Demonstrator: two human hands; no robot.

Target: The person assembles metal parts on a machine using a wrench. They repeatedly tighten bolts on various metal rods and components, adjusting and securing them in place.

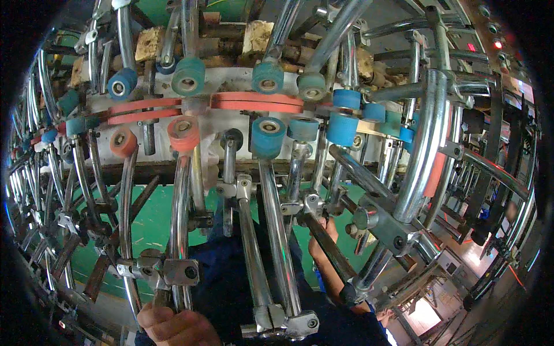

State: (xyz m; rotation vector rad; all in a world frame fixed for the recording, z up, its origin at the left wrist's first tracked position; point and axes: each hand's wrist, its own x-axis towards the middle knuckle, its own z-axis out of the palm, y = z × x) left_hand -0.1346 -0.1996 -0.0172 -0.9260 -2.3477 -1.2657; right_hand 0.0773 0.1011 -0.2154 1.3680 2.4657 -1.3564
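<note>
My left hand [178,327] is at the lower left. Its fingers are curled round the end of a short metal rod [163,296], just below a steel clamp [182,272]. My right hand [322,243] is right of the middle, its fingers bent against a dark metal bar [330,248] that partly covers them. This bar slopes down to the right from a bright clamp block [311,202]. Chrome rods rise from the clamps to a blue roller [268,138] and a red roller [183,134].
Flat red strips [257,102] run crosswise between facing rows of rollers. A thick chrome tube [424,144] with a large clamp [388,222] stands at the right. Many more rods crowd the left. Below lies a green floor [147,230].
</note>
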